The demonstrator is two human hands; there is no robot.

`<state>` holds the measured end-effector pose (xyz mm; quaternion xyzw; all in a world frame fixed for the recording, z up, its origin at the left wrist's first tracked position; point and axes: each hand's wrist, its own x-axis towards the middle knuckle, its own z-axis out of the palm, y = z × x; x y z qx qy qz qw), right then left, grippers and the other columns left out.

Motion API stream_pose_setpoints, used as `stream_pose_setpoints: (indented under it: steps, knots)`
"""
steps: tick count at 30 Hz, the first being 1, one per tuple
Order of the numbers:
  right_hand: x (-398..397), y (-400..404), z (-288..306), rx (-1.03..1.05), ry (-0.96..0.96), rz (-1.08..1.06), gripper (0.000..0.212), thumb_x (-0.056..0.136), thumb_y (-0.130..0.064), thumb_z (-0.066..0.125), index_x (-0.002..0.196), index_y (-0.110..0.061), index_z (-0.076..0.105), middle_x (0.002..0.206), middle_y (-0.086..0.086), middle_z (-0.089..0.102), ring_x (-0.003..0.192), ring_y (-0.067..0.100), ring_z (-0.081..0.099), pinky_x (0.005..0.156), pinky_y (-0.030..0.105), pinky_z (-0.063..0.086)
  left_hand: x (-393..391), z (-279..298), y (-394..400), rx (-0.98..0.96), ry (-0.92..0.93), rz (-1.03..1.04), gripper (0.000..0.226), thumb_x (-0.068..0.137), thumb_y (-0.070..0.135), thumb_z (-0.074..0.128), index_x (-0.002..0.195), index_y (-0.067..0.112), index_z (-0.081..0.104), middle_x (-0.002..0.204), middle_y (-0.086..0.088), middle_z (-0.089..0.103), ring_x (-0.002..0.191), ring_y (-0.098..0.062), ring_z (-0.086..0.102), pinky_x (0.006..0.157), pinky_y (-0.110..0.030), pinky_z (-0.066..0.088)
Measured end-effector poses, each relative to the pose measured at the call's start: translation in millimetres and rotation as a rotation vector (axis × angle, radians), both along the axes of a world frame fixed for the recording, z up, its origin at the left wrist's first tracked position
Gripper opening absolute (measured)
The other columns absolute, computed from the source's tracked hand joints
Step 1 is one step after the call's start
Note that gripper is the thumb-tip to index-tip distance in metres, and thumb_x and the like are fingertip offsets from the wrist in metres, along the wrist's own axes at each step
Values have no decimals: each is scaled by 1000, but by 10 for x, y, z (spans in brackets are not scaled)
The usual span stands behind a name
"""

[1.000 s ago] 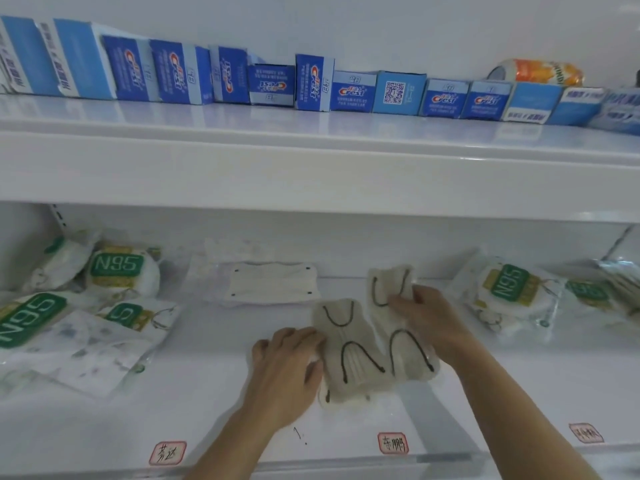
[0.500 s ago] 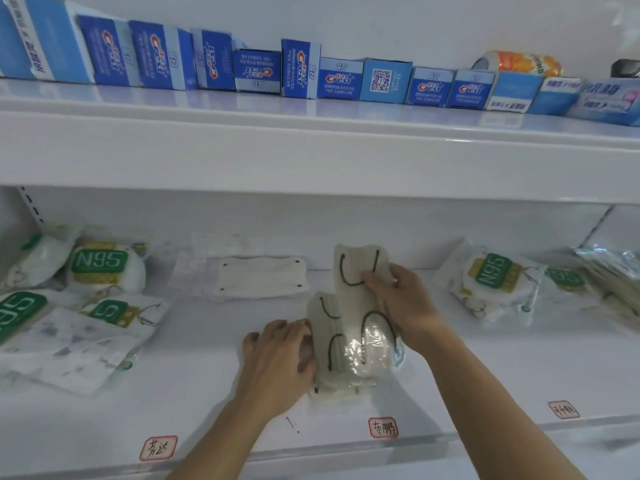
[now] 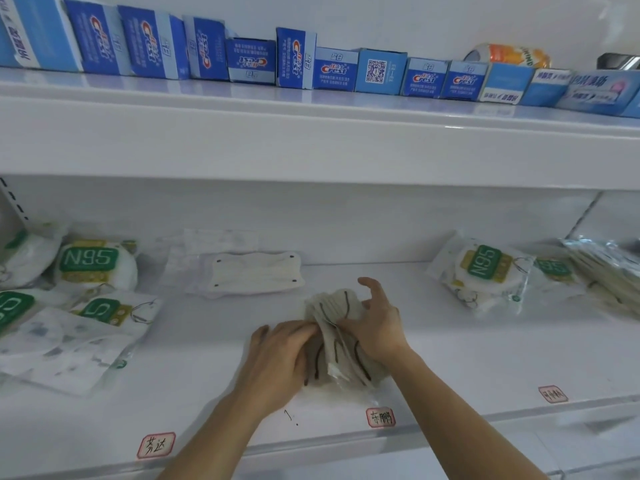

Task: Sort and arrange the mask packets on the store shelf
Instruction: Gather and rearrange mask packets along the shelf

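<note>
Both hands meet over a small stack of beige mask packets (image 3: 341,337) with dark ear loops, lying near the front middle of the lower shelf (image 3: 207,386). My left hand (image 3: 280,358) lies against the stack's left side with fingers fairly straight, pressing rather than gripping; my right hand (image 3: 375,327) rests on top, thumb and fingers spread wide and only loosely bent over the packets. From here I judge the risk to be slippage: the clear wrappers look slick, and a push from one side alone could fan the stack out or send a packet toward the shelf's front lip, beside the handwritten red-bordered label (image 3: 380,417). A white flat mask packet (image 3: 256,273) lies just behind, and N95 mask packets sit jumbled at left (image 3: 95,263) and right (image 3: 483,268), well apart from the stack. Toothpaste boxes (image 3: 334,69) line the upper shelf.
</note>
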<state>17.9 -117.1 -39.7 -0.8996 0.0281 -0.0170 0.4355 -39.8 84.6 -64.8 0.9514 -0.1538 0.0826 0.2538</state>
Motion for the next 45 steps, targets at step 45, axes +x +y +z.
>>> stream_pose_setpoints:
  steps: [45]
  knots:
    - [-287,-745,82,-434,-284,562,48,95,-44,46,141,-32,50,146,-6,48,138,18,40,115,39,36,-93,287,-526,108,259,599,97,79,66,70,156,33,22,134,-7,48,122,-29,51,97,-39,48]
